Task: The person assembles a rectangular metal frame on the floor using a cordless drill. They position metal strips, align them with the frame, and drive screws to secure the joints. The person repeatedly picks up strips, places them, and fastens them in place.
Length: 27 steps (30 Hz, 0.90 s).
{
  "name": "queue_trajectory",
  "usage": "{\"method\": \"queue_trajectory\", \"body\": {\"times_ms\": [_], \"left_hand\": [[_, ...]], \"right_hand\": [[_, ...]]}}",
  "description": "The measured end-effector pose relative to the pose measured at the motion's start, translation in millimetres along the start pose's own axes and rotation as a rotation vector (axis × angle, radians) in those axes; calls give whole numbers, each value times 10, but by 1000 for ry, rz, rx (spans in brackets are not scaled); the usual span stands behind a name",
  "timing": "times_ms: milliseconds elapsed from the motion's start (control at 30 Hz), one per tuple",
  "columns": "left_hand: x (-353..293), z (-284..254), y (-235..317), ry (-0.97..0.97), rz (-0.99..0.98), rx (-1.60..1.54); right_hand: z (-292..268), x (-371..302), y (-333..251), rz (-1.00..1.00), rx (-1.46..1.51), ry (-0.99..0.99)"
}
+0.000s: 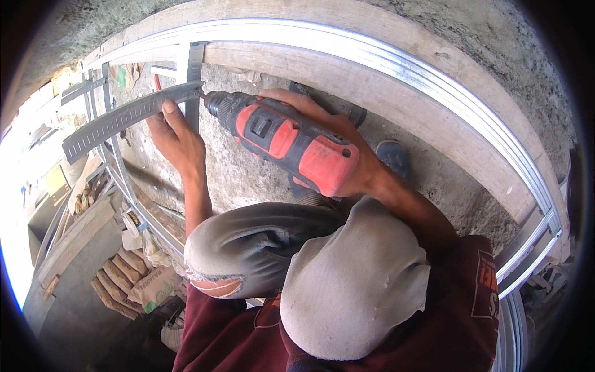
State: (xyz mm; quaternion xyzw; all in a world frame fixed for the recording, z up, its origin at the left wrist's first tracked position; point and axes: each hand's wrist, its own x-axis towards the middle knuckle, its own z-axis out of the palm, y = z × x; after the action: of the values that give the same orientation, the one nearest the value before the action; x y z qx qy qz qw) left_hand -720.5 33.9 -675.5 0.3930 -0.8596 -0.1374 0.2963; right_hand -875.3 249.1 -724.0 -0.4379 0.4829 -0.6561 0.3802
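My left hand [176, 139] grips a curved grey metal strip [111, 126] with a row of slots, thumb on top and fingers beneath. The strip's right end lies against a narrow upright metal stud [193, 68]. In my right hand [348, 129] is a red and black cordless drill [288, 139], held from behind with the fingers wrapped around its far side. The drill points left, and its bit reaches the spot where strip and stud meet. Whether a screw sits at the bit is too small to tell.
A shiny metal channel [372, 53] runs along a wooden plank [446, 149] in front of me. More metal framing [114, 158] stands at the left. Paper sacks [127, 279] lie at lower left. A dark shoe [393, 156] shows beyond my knee, on rough concrete.
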Motion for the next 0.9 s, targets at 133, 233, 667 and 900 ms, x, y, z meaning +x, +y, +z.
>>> {"method": "queue_trajectory", "body": {"times_ms": [133, 233, 667, 900], "left_hand": [[-13, 15, 11, -1, -33, -41], [-5, -5, -51, -20, -17, -27], [-13, -3, -129, -26, -55, -103], [-6, 18, -81, 5, -11, -71]], "right_hand": [[18, -6, 49, 4, 108, 21], [26, -7, 56, 8, 147, 13], [29, 31, 45, 10, 48, -5], [26, 69, 15, 8, 31, -5]]}}
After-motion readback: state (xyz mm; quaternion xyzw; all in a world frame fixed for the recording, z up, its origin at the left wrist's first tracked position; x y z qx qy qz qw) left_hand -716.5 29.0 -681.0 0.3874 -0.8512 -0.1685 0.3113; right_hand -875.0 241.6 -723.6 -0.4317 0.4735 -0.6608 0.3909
